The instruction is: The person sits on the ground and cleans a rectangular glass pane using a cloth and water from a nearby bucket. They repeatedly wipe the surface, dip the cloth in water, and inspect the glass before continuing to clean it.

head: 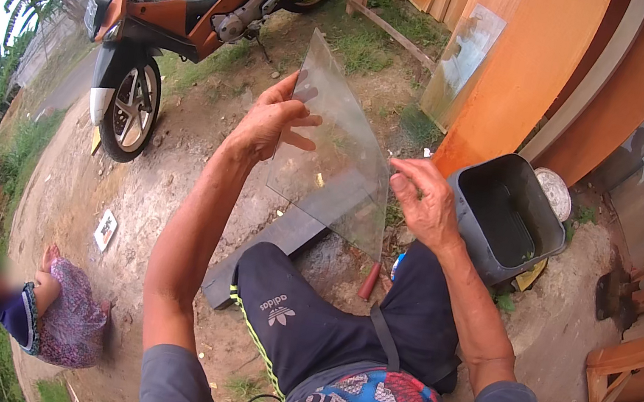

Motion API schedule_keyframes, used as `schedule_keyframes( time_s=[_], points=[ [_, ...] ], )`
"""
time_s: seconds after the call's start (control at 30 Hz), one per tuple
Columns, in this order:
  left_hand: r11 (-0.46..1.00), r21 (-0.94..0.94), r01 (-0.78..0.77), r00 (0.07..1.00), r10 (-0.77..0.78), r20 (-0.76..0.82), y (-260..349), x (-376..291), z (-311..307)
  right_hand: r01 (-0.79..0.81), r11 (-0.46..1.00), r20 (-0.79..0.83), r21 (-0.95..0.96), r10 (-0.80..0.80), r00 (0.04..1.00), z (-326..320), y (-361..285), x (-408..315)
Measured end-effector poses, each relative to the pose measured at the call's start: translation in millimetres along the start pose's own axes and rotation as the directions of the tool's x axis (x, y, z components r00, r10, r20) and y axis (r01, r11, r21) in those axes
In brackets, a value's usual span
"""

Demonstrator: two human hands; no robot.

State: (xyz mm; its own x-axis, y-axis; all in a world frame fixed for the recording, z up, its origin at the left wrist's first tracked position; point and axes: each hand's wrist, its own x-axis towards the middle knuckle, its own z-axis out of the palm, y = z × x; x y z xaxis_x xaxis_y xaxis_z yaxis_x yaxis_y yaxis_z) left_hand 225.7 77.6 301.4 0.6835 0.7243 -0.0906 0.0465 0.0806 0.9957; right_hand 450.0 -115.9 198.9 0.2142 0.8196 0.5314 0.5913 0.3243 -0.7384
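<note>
A clear glass pane (339,139) is held up in front of me, tilted, with a pointed upper corner. My left hand (282,116) grips its left edge, the fingers showing through the glass. Beside its right edge is my right hand (425,200), with thumb and forefinger close together near the rim; whether they touch or pinch it is unclear. Below the pane a dark flat board (262,248) lies on the ground. A red cylindrical handle (369,281) shows under the pane's lower corner, between my knees.
A dark plastic bin (503,220) stands by my right arm, near leaning orange boards (526,69) and another glass pane (463,64). An orange motorcycle (199,18) is parked at the upper left. A person (73,312) sits on the ground at the lower left.
</note>
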Motion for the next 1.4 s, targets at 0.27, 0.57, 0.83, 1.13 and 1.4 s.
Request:
schedule_keyframes(
  time_s=[0.27,0.57,0.83,1.13,1.4],
  points=[
    [0.994,-0.036,0.105,0.992,-0.107,-0.067,-8,24,-13,-0.804,0.297,-0.074,0.516,0.950,0.303,-122,247,2],
    [0.972,0.072,0.226,0.966,-0.214,-0.142,15,44,-13,-0.651,-0.168,-0.047,0.740,0.953,-0.300,-147,380,-54],
    [0.974,0.112,0.199,0.968,-0.178,-0.174,10,37,-30,-0.013,0.078,-0.069,0.997,0.937,0.343,-137,343,24],
    [0.987,0.107,0.120,0.980,-0.100,-0.171,-7,54,-18,-0.473,0.355,0.371,0.807,0.318,0.872,33,28,254],
    [0.990,0.076,0.118,0.979,-0.103,-0.176,-25,44,-58,-0.526,0.526,0.134,0.668,0.610,0.781,-52,133,108]
  ],
)
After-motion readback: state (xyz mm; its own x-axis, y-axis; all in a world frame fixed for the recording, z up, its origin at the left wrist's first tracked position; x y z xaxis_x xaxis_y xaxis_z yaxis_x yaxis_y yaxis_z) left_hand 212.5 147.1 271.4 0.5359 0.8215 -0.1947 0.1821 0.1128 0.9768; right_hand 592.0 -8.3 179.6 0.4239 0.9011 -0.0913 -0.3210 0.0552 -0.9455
